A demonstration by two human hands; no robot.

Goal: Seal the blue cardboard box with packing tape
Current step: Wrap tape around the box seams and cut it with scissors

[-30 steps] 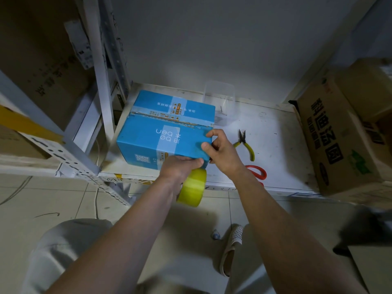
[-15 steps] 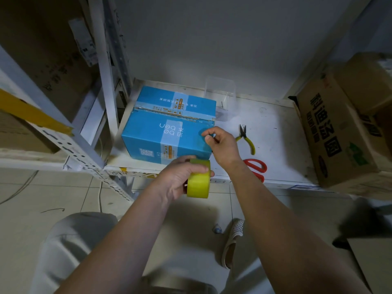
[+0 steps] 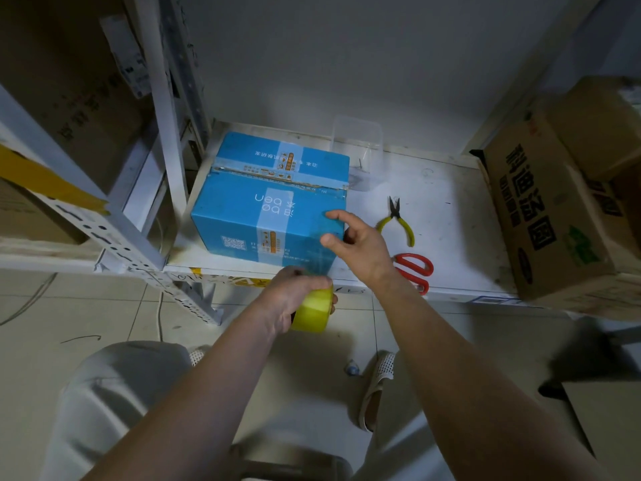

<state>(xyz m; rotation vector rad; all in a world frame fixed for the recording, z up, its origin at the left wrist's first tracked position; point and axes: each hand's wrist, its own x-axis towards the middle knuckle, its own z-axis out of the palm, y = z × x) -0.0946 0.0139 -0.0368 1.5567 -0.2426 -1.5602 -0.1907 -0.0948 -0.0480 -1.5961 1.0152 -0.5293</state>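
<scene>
Right hand (image 3: 360, 244) now spread off the blue box (image 3: 270, 206), left hand (image 3: 295, 293) lower, gripping tape roll (image 3: 312, 308).

1. The right hand (image 3: 360, 243) has released the near right corner of the blue cardboard box (image 3: 267, 206); its fingers are now spread.
2. The left hand (image 3: 295, 296) has drawn the tape roll (image 3: 312, 310) back, away from the box front.

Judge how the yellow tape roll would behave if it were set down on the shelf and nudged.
The yellow tape roll is a round ring, so on its edge it would probably roll; flat on a side it should stay put. The left hand wraps it alone, so it seems light. It keeps its shape in that grip, so likely stiff.
</scene>
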